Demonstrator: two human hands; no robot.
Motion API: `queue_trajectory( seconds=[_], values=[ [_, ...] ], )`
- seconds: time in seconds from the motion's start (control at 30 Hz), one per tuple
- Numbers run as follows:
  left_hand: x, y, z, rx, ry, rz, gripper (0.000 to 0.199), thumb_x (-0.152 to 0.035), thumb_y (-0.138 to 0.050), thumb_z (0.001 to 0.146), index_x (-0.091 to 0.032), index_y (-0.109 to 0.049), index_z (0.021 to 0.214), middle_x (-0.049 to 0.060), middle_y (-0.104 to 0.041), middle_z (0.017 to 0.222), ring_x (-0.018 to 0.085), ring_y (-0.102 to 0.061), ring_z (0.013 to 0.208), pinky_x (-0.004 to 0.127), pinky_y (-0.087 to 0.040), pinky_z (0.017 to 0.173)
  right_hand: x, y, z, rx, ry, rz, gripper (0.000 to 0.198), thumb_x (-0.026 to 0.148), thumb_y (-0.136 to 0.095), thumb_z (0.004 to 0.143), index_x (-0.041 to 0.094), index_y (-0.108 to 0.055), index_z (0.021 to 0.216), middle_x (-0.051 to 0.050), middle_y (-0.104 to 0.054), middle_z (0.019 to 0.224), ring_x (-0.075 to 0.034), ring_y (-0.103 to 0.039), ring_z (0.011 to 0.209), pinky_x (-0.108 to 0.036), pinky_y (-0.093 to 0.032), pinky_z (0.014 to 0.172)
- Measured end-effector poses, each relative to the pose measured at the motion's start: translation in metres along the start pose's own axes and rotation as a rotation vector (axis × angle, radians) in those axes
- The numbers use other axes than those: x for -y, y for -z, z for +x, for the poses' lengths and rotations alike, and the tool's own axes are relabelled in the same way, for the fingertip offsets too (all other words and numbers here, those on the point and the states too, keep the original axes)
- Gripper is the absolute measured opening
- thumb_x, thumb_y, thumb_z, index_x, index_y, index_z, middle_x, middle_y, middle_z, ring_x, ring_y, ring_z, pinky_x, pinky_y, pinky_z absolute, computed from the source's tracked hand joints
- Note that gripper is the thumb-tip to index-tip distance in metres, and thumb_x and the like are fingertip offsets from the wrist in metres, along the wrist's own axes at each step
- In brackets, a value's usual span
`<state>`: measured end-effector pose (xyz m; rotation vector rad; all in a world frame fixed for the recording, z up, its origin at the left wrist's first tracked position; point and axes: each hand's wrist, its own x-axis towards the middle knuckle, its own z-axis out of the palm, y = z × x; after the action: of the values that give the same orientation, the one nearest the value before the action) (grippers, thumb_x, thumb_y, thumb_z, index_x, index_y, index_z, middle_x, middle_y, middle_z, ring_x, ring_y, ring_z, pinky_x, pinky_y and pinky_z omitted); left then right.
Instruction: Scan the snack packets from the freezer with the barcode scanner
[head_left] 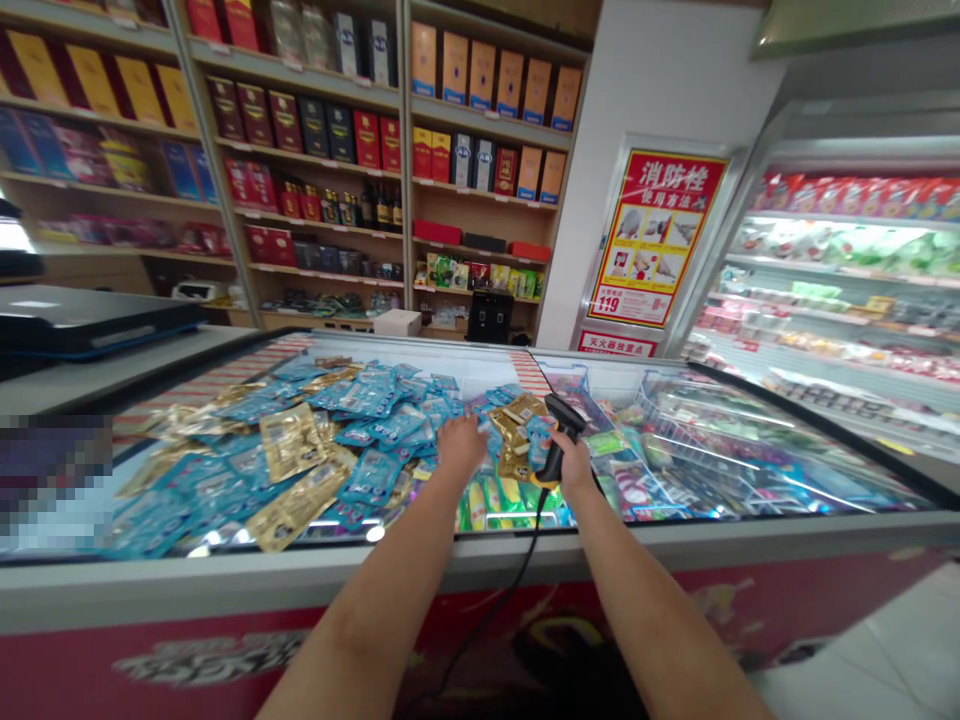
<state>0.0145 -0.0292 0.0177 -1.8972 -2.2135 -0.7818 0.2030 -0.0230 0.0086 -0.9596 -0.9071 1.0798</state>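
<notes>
Your right hand (574, 464) held one corded black scanner (564, 417); your left hand (461, 445) was beside blue packets (373, 475), heaped with gold packets (291, 442)

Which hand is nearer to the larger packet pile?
Left: the left hand is at the right edge of the pile; the right hand is farther right, holding the scanner.

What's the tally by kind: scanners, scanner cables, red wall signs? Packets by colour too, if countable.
Scanner: 1
Scanner cable: 1
Red wall signs: 2, one large, one smaller below
Blue packets: heaped and overlapping, no reliable count
Gold packets: overlapping too, no reliable count
Total: 4, packets excluded
</notes>
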Motion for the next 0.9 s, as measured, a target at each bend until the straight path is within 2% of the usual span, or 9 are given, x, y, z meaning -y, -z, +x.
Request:
queue_trajectory(
  seconds=[0.1,0.17,0.27,0.37,0.47,0.6,0.7,0.8,0.9],
  values=[
    [0.005,-0.002,0.005,0.051,0.011,-0.085,0.031,-0.026,-0.047,0.083,-0.019,-0.066,0.107,0.013,-0.065,0.099,0.027,-0.060,0.096,0.036,-0.044,0.083,0.000,-0.001,0.000,-0.031,0.036,0.058,0.019,0.034,-0.069,0.063,0.019,-0.058,0.066,0.000,-0.060,0.054,-0.011,-0.052,0.048,-0.022,-0.038,0.044],
    [0.009,-0.003,0.008,0.028,0.040,-0.161,0.029,-0.023,-0.044,0.084,-0.017,-0.066,0.102,0.015,-0.064,0.101,0.026,-0.061,0.094,0.035,-0.045,0.081,0.002,-0.001,-0.002,-0.014,0.030,0.121,0.020,0.034,-0.069,0.063,0.019,-0.057,0.066,0.001,-0.059,0.054,-0.011,-0.052,0.048,-0.022,-0.039,0.044],
    [0.013,-0.004,0.012,-0.096,0.159,-0.346,0.031,-0.020,-0.037,0.088,-0.011,-0.060,0.107,0.018,-0.063,0.102,0.026,-0.061,0.094,0.035,-0.045,0.081,0.007,0.000,-0.004,0.114,-0.057,0.255,0.022,0.036,-0.067,0.063,0.019,-0.058,0.073,0.003,-0.058,0.056,-0.010,-0.050,0.043,-0.022,-0.037,0.041],
    [0.015,-0.004,0.014,-0.159,0.243,-0.483,0.032,-0.022,-0.031,0.091,-0.011,-0.050,0.115,0.015,-0.065,0.093,0.024,-0.063,0.085,0.035,-0.046,0.075,0.011,0.002,-0.006,0.282,-0.215,0.336,0.023,0.036,-0.065,0.064,0.019,-0.058,0.078,0.003,-0.059,0.060,-0.009,-0.048,0.041,-0.022,-0.035,0.038],
    [0.015,-0.009,0.014,-0.187,0.215,-0.661,0.038,-0.022,-0.034,0.090,-0.014,-0.038,0.127,0.011,-0.065,0.094,0.019,-0.064,0.072,0.031,-0.049,0.066,0.010,0.002,-0.006,0.418,-0.346,0.301,0.021,0.035,-0.063,0.066,0.018,-0.058,0.076,0.001,-0.061,0.063,-0.010,-0.049,0.042,-0.022,-0.036,0.039],
    [0.016,-0.017,0.014,-0.210,0.156,-0.866,0.054,-0.019,-0.037,0.087,-0.017,-0.024,0.140,0.014,-0.060,0.112,0.016,-0.065,0.069,0.029,-0.051,0.062,0.005,-0.003,-0.008,0.558,-0.424,0.188,0.021,0.033,-0.064,0.066,0.015,-0.060,0.076,-0.002,-0.064,0.064,-0.011,-0.054,0.049,-0.022,-0.040,0.045],
    [0.019,-0.021,0.015,-0.182,0.112,-0.877,0.050,-0.017,-0.036,0.085,-0.019,-0.038,0.135,0.011,-0.060,0.115,0.017,-0.066,0.072,0.030,-0.051,0.066,0.004,-0.005,-0.010,0.603,-0.419,0.152,0.019,0.032,-0.064,0.067,0.015,-0.061,0.075,-0.003,-0.065,0.065,-0.012,-0.056,0.053,-0.022,-0.043,0.050],
    [0.021,-0.021,0.018,-0.170,0.053,-0.821,0.038,-0.019,-0.041,0.083,-0.019,-0.058,0.117,0.009,-0.060,0.116,0.016,-0.064,0.078,0.031,-0.051,0.074,0.006,-0.005,-0.011,0.589,-0.428,0.164,0.017,0.031,-0.064,0.068,0.015,-0.061,0.073,-0.003,-0.065,0.064,-0.011,-0.056,0.052,-0.022,-0.044,0.051],
    [0.018,-0.017,0.016,-0.195,0.032,-0.721,0.045,-0.026,-0.055,0.078,-0.020,-0.056,0.122,0.008,-0.062,0.112,0.017,-0.062,0.079,0.032,-0.049,0.079,0.008,-0.005,-0.012,0.587,-0.453,0.184,0.016,0.030,-0.064,0.068,0.014,-0.061,0.071,-0.004,-0.064,0.063,-0.011,-0.056,0.051,-0.022,-0.044,0.050]
  ],
)
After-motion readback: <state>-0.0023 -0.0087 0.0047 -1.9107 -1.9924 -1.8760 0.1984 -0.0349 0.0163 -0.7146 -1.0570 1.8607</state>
